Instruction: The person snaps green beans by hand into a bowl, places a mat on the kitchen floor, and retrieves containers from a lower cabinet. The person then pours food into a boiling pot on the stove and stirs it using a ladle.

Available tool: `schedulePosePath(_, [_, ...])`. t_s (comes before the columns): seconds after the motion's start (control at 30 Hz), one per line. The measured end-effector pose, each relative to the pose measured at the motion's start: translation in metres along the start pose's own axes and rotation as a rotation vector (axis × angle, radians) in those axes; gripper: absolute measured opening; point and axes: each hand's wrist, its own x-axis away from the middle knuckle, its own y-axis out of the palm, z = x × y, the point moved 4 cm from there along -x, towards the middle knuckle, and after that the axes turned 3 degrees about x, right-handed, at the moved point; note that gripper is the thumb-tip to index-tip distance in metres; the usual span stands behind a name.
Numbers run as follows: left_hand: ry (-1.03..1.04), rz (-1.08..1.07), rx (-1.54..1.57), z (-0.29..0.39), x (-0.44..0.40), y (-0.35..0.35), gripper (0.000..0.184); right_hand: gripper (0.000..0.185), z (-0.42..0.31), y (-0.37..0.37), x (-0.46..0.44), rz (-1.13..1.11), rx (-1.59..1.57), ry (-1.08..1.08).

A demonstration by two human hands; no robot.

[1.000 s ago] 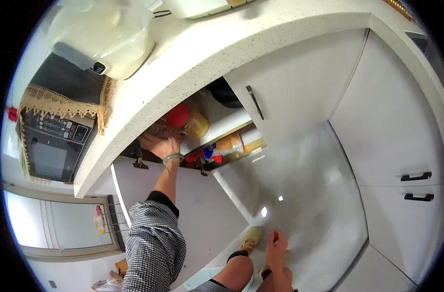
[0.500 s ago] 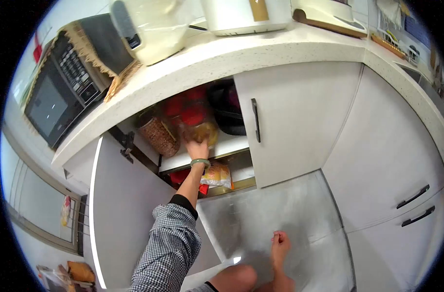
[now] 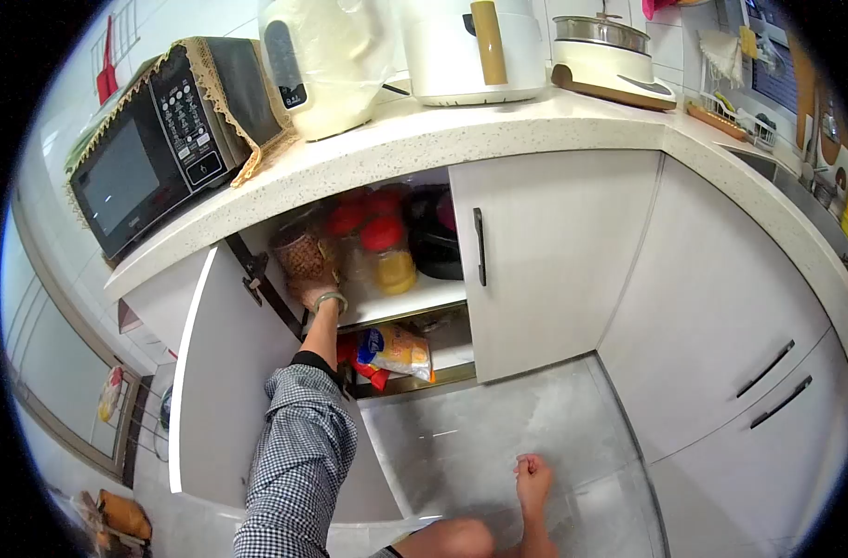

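Inside the open cupboard, my left hand [image 3: 309, 290] is wrapped round the lower part of a clear jar of reddish-brown nuts [image 3: 300, 253], which stands at the left of the upper shelf. Part of the jar is hidden by the hand. To its right stands a red-lidded jar with yellow contents [image 3: 395, 272], with more red-lidded jars [image 3: 346, 220] behind and beside it. My right hand [image 3: 534, 479] is low over the grey floor, near my knee, its fingers curled closed. Nothing shows in it.
The cupboard door [image 3: 224, 381] swings out on the left; the neighbouring door [image 3: 545, 260] is shut. A dark bag-like item [image 3: 436, 244] sits on the upper shelf, yellow and red packets [image 3: 396, 352] below. The countertop [image 3: 498, 130] overhangs, holding a microwave [image 3: 149, 153] and other appliances.
My left hand has left the yellow jar and moved left onto the jar of nuts. The yellow jar now stands free on the shelf. My right hand stays low and closed; the view has shifted slightly.
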Motion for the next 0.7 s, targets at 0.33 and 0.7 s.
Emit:
schedulePosePath(0.33, [0.353,0.244,0.168,0.042,0.099,-0.005,0.098,0.028,0.065,0.032,-0.021,-0.135,0.196,-0.026])
schedulePosePath(0.7, [0.14,-0.162,0.101,0.033,0.094,-0.024,0.107,0.013,0.027,0.03,-0.019,-0.072,-0.105,-0.093])
